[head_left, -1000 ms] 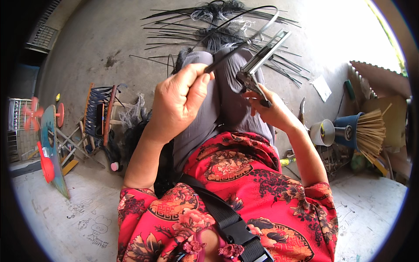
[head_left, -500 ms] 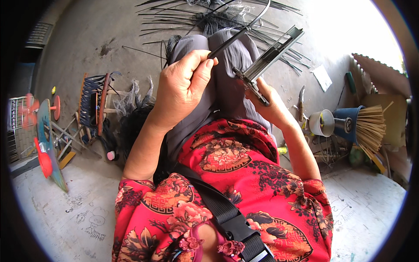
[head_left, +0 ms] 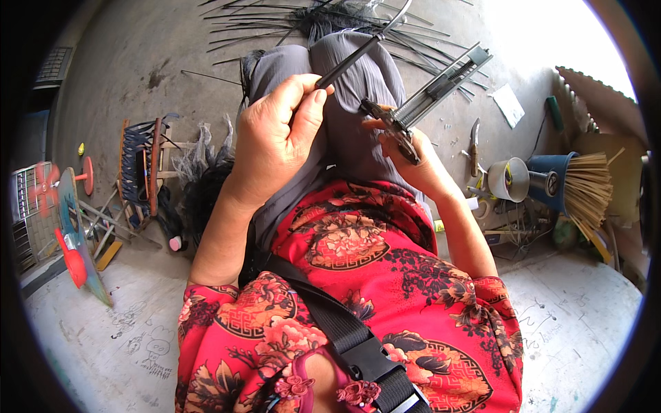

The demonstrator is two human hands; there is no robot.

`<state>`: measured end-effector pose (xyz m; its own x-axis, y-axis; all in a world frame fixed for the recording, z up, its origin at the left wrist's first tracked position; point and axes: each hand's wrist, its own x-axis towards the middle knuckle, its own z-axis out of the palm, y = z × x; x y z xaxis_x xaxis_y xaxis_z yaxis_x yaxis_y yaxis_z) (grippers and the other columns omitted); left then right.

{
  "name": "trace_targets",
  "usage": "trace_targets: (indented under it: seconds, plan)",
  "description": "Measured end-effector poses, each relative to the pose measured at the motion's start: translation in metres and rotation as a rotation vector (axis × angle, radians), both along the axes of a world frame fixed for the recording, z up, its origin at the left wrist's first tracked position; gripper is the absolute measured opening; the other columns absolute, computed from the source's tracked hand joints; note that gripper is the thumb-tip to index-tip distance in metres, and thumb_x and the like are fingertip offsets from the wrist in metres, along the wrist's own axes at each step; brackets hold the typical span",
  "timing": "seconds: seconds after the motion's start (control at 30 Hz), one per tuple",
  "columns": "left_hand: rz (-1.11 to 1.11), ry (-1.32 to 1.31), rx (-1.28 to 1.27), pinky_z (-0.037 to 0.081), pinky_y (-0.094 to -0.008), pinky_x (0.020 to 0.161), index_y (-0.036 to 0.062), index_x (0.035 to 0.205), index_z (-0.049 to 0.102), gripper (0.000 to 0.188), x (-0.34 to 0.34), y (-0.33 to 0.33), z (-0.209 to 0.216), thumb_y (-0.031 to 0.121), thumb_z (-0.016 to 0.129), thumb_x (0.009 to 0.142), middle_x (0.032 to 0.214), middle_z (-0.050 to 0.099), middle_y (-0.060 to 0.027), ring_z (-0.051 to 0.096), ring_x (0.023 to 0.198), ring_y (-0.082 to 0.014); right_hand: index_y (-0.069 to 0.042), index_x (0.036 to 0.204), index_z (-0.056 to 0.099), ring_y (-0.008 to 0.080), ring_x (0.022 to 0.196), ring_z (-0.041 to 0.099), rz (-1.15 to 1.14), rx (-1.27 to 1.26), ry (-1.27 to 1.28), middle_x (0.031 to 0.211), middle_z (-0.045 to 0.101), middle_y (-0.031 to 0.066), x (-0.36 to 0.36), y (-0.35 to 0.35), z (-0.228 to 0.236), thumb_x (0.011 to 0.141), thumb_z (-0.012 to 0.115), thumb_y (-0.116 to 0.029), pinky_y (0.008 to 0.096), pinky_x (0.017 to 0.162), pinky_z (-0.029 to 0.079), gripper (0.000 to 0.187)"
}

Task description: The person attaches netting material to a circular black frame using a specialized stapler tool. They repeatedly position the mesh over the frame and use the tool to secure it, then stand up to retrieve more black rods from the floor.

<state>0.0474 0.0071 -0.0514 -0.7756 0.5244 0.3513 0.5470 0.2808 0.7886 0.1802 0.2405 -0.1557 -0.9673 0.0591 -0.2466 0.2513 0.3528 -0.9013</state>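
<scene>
My left hand (head_left: 279, 134) is closed, thumb against forefinger, on a thin black rod (head_left: 350, 63). The rod slants up and away over my knees and runs into a curved, paler tip. Lower and to the right, my right hand (head_left: 418, 162) is wrapped round a dark metal hand tool, like a plier stapler (head_left: 441, 88), with a long channel and a coil spring inside. Its channel points up and to the right; part of its handle is hidden by my fingers. Rod and tool are apart. Beneath both hands lie my grey trousers (head_left: 361, 76).
Long black strips (head_left: 241, 29) lie spread on the floor beyond my knees. To the right are a knife (head_left: 474, 144), a white bucket (head_left: 508, 179) and a blue bucket (head_left: 547, 165) of thin sticks. A small woven-seat chair (head_left: 141, 168) and a red fan (head_left: 47, 182) stand left.
Both hands have shifted slightly left in the picture, along with most of the scene. The tool in my right hand has turned a little, showing more of its channel. Both grips stay the same.
</scene>
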Motion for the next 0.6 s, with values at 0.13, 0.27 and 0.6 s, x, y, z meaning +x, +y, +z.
trace_targets:
  seconds: [0.13,0.27,0.6]
  plan:
    - [0.020,0.000,-0.004,0.042,-0.0225,0.062,0.0012,0.120,0.077,0.012,0.001,-0.001,-0.007,0.008,0.072,0.111,0.075,0.059,0.0061,0.049,0.068,-0.0018,-0.005,0.151,0.060,0.0403,0.139,0.062,-0.058,-0.023,0.134,0.144,0.068,0.0227,0.016,-0.005,-0.025,0.099,0.066,0.005,0.0477,0.120,0.045,0.054]
    - [0.048,-0.007,-0.018,0.047,-0.0232,0.066,0.0000,0.123,0.077,0.015,0.000,-0.007,-0.009,0.008,0.074,0.110,0.082,0.070,0.0019,0.054,0.071,-0.0027,-0.002,0.154,0.059,0.0399,0.141,0.061,-0.069,-0.057,0.200,0.151,0.064,0.0231,0.015,-0.014,-0.037,0.094,0.067,0.010,0.0465,0.122,0.044,0.062]
    - [0.149,0.300,-0.071,0.061,-0.0399,0.076,0.0006,0.124,0.075,0.018,-0.031,-0.039,0.010,0.013,0.072,0.111,0.102,0.081,-0.0194,0.080,0.087,-0.0342,-0.001,0.142,0.065,0.0408,0.119,0.070,-0.090,0.166,0.236,0.138,0.067,0.0198,-0.037,-0.047,0.067,0.104,0.072,-0.010,0.0444,0.103,0.056,0.040]
